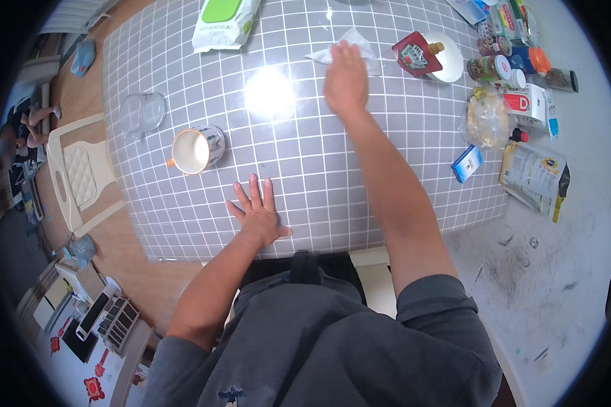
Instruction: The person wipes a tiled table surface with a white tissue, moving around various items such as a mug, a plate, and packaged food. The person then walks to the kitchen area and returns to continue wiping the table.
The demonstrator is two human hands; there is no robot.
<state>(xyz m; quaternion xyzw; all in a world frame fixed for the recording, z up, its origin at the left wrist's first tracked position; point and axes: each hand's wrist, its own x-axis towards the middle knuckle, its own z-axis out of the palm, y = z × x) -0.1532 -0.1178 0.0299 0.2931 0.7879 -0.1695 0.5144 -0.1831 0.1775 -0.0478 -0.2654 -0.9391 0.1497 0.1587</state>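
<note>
My right hand point(347, 81) lies flat on a white wet wipe point(370, 55), pressing it against the grey checked tablecloth point(305, 137); its fingers are extended and close together. Right of it, a red Heinz ketchup pouch point(413, 55) with a gold cap leans over a white bowl point(454, 58). Near the front edge, my left hand point(258, 220) rests palm down with fingers spread and nothing in it. A patterned mug point(199, 150) with an orange rim and handle is up and left of that hand. Beyond the mug is a clear glass point(142, 112).
A wipes pack point(225, 31) with a green lid lies at the far side. Along the right edge are several jars point(489, 67), a bagged round food point(486, 119), a small blue box point(467, 163) and a yellow pouch point(533, 175). A cream chair point(81, 173) stands left.
</note>
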